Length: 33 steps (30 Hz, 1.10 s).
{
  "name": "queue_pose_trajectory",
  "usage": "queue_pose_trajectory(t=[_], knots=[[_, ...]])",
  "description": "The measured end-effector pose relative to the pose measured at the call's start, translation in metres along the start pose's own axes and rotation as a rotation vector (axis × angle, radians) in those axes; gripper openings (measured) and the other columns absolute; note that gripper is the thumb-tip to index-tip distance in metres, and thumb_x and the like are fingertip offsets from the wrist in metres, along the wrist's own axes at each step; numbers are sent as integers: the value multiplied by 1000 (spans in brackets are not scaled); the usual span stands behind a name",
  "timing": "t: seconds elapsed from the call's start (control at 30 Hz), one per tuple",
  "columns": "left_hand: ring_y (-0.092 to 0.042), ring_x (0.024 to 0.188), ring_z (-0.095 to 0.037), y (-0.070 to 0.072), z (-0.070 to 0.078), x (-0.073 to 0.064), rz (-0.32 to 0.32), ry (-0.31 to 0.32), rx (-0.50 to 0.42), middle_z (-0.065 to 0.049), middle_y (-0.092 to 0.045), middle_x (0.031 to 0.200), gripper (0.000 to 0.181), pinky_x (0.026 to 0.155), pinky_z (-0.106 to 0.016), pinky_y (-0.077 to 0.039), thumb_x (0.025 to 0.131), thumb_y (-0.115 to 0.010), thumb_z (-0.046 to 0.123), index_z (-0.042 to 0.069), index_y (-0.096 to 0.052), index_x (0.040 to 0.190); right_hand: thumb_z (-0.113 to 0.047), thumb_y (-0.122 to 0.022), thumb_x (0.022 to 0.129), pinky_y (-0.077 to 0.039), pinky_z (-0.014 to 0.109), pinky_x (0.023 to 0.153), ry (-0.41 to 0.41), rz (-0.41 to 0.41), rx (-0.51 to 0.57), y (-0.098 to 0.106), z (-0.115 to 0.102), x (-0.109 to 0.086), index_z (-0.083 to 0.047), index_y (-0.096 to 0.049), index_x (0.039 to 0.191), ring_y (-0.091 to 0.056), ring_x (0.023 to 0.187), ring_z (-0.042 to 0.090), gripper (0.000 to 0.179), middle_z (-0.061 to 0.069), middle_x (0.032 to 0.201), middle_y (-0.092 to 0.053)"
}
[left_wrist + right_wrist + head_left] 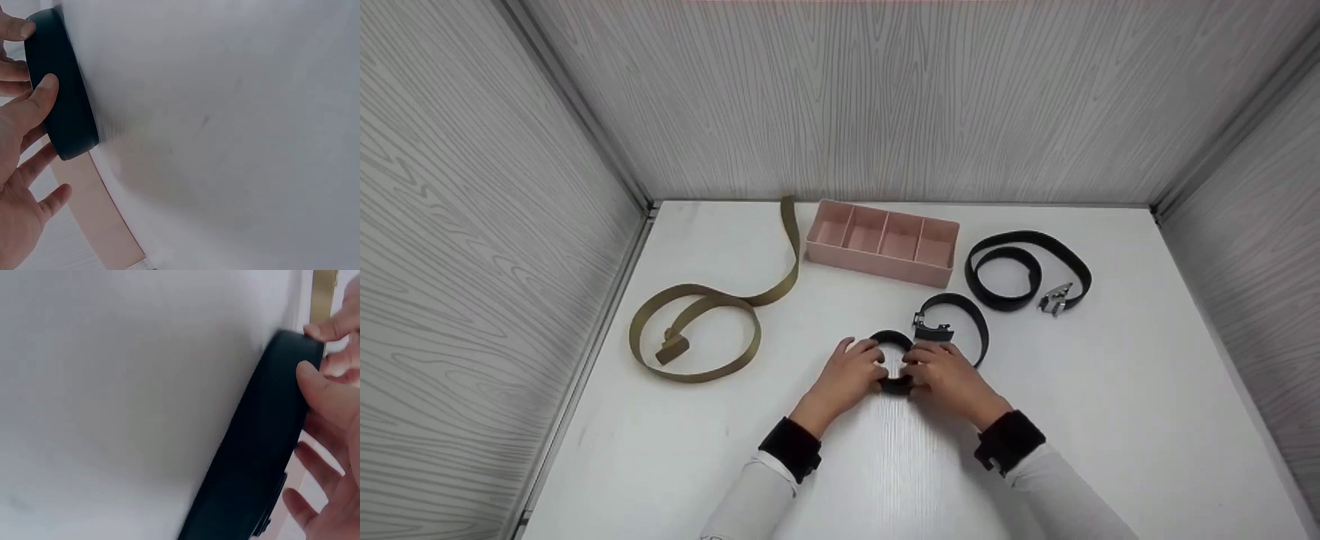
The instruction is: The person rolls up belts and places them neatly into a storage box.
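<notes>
A black belt (984, 334) stands on edge at the middle of the table, one end coiled into a small ring. Its buckle (934, 334) lies just beyond the right hand. The left hand (847, 375) grips the ring's left side, its thumb (46, 93) on the near outer face in the left wrist view. On the ring's right side, the right hand (949, 379) holds the strap between its thumb (312, 382) and fingers. Some of the belt is hidden behind the right hand.
Beyond the hands stands a pink divided box (877, 262). An olive webbing belt (690, 377) lies loosely looped at the left, its tail running toward the box. Another black belt (1069, 259) with a silver buckle (1056, 299) lies at the right. Grey panels (900, 105) border the table.
</notes>
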<state>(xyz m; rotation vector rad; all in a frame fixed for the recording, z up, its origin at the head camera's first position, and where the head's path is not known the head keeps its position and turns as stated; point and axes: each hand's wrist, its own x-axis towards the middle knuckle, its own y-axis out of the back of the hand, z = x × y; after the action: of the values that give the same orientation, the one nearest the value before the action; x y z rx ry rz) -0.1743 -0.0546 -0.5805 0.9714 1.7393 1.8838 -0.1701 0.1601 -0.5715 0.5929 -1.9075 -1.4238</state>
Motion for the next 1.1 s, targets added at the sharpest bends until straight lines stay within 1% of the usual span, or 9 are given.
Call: queue_pose_trajectory(t=[0.17,0.27,0.4,0.53,0.7,0.77,0.87,1.0,1.1], knots=[[-43,115,-17,-1,3,0,-21,15,15,4,-58,102,14,95,-46,-34,76,-70,31,24,-71,89,-19,-74,72,-37,45,87,-5,16,-2,-2,2,-2,-15,-71,90,-49,108,25,18,1,98,-60],[-44,114,-18,-1,7,-1,-24,37,13,3,-58,102,13,95,-45,-34,79,-69,29,22,-70,90,-20,-74,72,-37,44,86,-24,47,-11,-5,2,-1,-17,-71,85,-50,104,24,14,0,92,-59],[-46,111,-18,0,10,-3,-1,53,5,2,-58,103,18,93,-44,-36,77,-71,31,19,-70,91,-21,-75,70,-38,44,83,-42,98,-10,-8,0,-1,-19,-71,82,-50,98,23,12,-2,87,-59],[-48,106,-18,-2,13,-2,16,44,2,2,-57,101,25,89,-41,-38,72,-73,36,21,-69,91,-22,-75,70,-39,42,77,-45,137,-7,-11,-2,0,-20,-72,80,-50,93,23,11,-2,83,-59],[-49,99,-17,-8,17,0,60,47,-10,1,-57,98,20,86,-38,-39,77,-68,37,22,-69,91,-26,-74,70,-39,40,73,-51,159,-11,-14,-2,0,-21,-72,79,-49,89,23,11,-3,80,-59],[-50,98,-17,-10,18,2,79,51,-15,2,-57,96,19,85,-37,-39,77,-67,37,22,-69,88,-27,-74,70,-38,41,73,-50,142,-9,-13,-2,-1,-22,-72,80,-49,90,22,12,-4,81,-59],[-49,97,-17,-11,17,3,93,45,-23,4,-57,94,18,84,-37,-40,73,-69,38,24,-70,84,-30,-74,69,-38,43,78,-33,93,2,-8,0,-2,-20,-72,84,-49,94,22,18,-4,86,-59],[-49,100,-17,-8,14,4,79,7,-24,5,-57,95,18,84,-37,-39,71,-69,38,24,-70,82,-29,-75,68,-36,45,85,-8,19,-6,-1,5,-5,-17,-71,91,-48,106,24,27,-2,99,-59],[-48,102,-17,-6,11,3,58,-18,-22,5,-57,97,18,84,-38,-40,71,-70,38,25,-71,84,-23,-75,70,-34,46,90,11,-10,-11,0,7,-7,-15,-69,94,-46,114,25,26,0,106,-58]])
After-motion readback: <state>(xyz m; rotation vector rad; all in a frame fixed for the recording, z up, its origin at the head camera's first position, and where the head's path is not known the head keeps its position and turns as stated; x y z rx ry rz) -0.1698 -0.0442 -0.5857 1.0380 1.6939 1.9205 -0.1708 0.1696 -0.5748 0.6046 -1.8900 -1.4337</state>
